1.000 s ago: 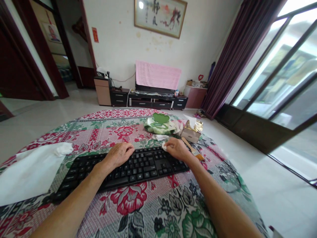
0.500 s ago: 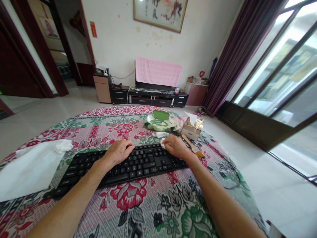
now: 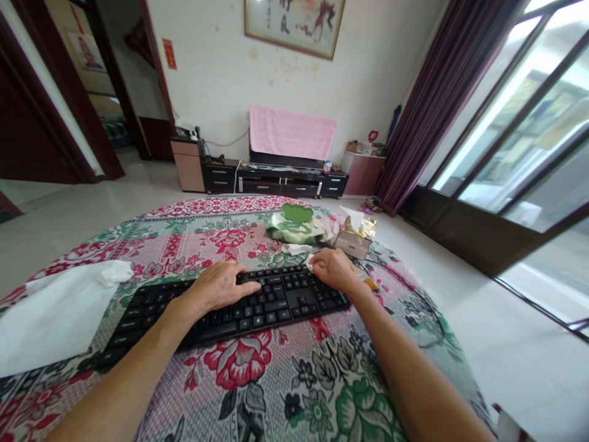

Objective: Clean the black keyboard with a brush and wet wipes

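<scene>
A black keyboard (image 3: 216,307) lies across the flowered tablecloth (image 3: 285,380) in front of me. My left hand (image 3: 223,287) rests flat on the keys near the middle, fingers stretched to the right. My right hand (image 3: 332,270) sits at the keyboard's far right corner, fingers pinched on a small white wipe (image 3: 310,264) pressed against the keys.
A green wet-wipe pack (image 3: 294,224) with its lid up, a loose wipe (image 3: 297,248), a gold tissue box (image 3: 353,238) and a wooden brush (image 3: 365,281) lie beyond the keyboard. White tissue sheets (image 3: 55,316) lie at the left. The round table's edge drops off on the right.
My right hand has slid the wipe a little to the right along the keyboard's top edge. My left hand's fingers have stretched further right over the keys.
</scene>
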Tool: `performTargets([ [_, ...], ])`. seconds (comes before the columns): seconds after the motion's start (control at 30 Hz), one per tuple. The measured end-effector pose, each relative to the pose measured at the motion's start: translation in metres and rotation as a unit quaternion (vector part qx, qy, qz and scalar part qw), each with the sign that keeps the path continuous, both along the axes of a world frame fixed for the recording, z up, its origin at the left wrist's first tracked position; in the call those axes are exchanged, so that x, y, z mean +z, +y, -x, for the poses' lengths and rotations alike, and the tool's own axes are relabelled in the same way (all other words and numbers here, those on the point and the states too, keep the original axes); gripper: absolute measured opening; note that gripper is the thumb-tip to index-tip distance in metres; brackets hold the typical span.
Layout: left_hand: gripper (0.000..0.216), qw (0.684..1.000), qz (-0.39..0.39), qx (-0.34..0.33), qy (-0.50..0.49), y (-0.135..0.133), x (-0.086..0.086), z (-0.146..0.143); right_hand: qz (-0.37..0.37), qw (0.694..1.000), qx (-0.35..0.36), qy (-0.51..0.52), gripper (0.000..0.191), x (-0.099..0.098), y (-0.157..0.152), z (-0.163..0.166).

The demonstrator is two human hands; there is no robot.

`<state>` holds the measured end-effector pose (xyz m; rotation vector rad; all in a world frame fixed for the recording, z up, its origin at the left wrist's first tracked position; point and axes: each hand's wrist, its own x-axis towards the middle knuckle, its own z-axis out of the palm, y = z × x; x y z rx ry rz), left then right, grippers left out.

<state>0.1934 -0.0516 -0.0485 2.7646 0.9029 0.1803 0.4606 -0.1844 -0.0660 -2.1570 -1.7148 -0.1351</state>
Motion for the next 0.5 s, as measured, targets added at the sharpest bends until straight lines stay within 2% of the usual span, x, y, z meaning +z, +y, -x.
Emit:
performTargets([
  [0.1,0.062,0.999,-0.011,-0.028,0.024,-0.010,0.004,-0.002,0.019,0.998,-0.053,0.026,0.023,0.010,-0.008,-0.022],
  [0.23,0.091,0.996,0.002,-0.079,0.052,-0.025,0.002,-0.005,-0.075,0.991,-0.095,0.063,0.025,0.021,-0.015,-0.046],
  [0.33,0.117,0.993,0.009,-0.085,0.087,-0.034,-0.002,-0.007,-0.091,0.990,-0.072,0.078,0.024,0.021,-0.014,-0.045],
  [0.5,0.124,0.992,-0.004,-0.086,0.094,-0.039,-0.006,-0.009,-0.051,0.996,0.025,0.072,0.022,0.005,-0.002,-0.004],
])
